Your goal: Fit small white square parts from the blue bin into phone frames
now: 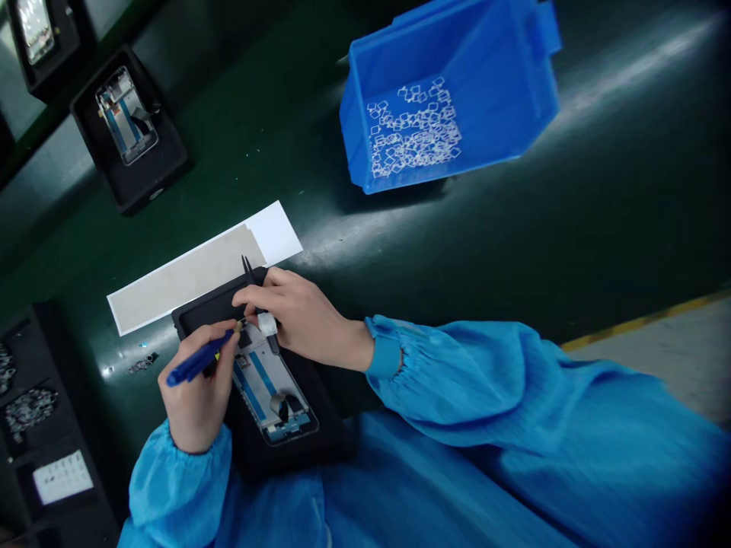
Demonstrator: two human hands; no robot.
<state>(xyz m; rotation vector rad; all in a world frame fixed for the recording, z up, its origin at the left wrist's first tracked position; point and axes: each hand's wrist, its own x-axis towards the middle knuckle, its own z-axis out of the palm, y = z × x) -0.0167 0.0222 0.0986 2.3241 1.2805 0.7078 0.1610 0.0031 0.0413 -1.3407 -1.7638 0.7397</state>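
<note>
A smartphone frame (268,388) lies in a black fixture (311,403), its upper end directly under both hands and partly hidden by the fingers. A blue-handled probe (197,365) is clenched in the left hand (194,388), with its pale tip held at the frame's upper end. Black tweezers (249,272) are grasped in the right hand (302,316), their shank crossing the fixture's edge. A white tab (267,325) is seen against the tweezers, just beside the probe tip; whether it is pinched or attached to the frame cannot be made out, and the tweezer tips cannot be clearly distinguished.

A white backing sheet with a grey strip (199,274) lies touching the fixture. Further off, a blue plastic bin (451,99) holds small white square frames, and another phone frame (126,114) sits in a second black fixture. Tiny metal parts (140,365) are scattered on the green bench mat (457,243), too small to identify.
</note>
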